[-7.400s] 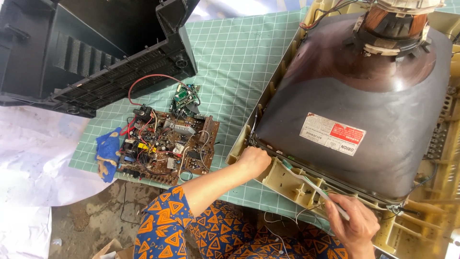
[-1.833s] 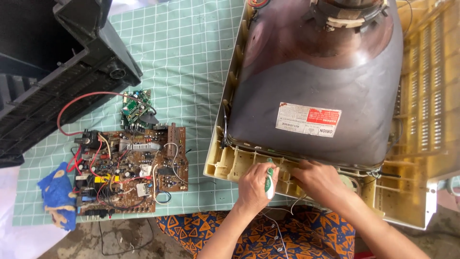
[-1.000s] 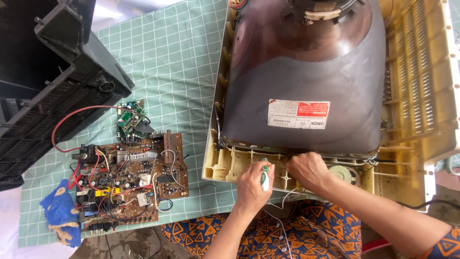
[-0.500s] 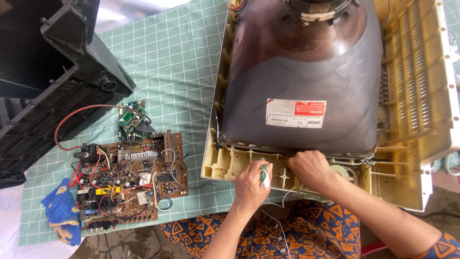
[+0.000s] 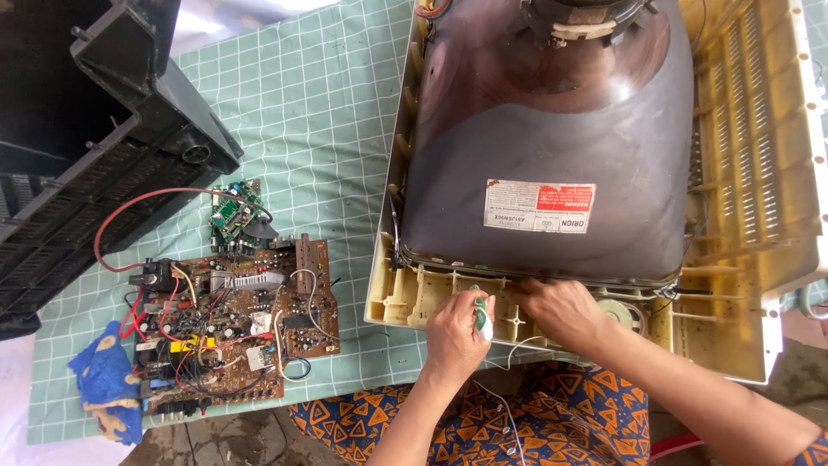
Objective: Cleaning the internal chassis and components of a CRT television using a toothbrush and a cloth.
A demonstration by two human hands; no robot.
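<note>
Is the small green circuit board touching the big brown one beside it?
Cannot tell. In the head view the green board sits right at the brown board's upper edge, with wires hiding the edges.

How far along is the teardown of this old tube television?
Done: black plastic back cover off, brown circuit board out on the green grid mat. In hand: left hand holds a green-and-white-handled tool at the cream frame; right hand beside. Left: grey picture tube still seated.

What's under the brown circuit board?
The brown circuit board lies on a green gridded mat. A blue cloth sits at its left end, apparently tucked partly beneath. Whatever else lies under it is covered by the board itself.
</note>
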